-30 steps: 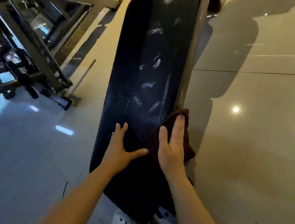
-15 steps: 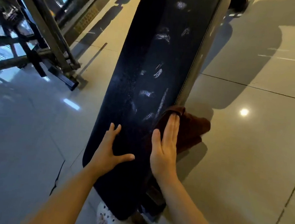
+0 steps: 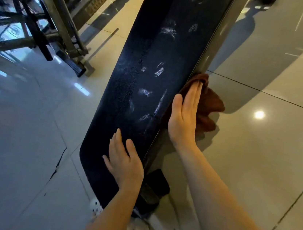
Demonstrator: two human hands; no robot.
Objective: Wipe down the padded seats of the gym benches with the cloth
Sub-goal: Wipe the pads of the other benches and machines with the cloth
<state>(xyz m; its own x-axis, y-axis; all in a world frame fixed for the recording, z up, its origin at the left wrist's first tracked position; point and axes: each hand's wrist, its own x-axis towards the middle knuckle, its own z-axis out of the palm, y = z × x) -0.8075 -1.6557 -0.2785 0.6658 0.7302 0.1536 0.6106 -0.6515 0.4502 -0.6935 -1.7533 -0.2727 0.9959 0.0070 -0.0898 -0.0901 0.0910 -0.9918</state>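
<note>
- Wiping runs along the right-hand edge of the padded seat (image 3: pixel 143 79), a long dark textured pad stretching away from the person, with pale smears scattered over its top.
- The right hand (image 3: pixel 183 117) lies flat, fingers (image 3: pixel 194 97) straight and close together, pressing the cloth (image 3: pixel 208 106) against the seat's side edge.
- The cloth, brown and bunched, sits under and beyond that palm; much of it spills loose on the far side of the hand, over the floor (image 3: pixel 255 165).
- The left hand (image 3: pixel 124 162) rests on the near end of the pad, fingers straight and slightly spread, holding nothing; it looks like a brace.
- Handling, as a judgement: the cloth is soft, light and limp, so it will fold and slip under a flat palm; gathering the loose part beneath the hand would give better contact.
- The pad looks firm yet yielding, with a grained skin that should grip the cloth a little.
- Most smears lie left of the cloth, on the top face, so much wiping seems to remain.
</note>
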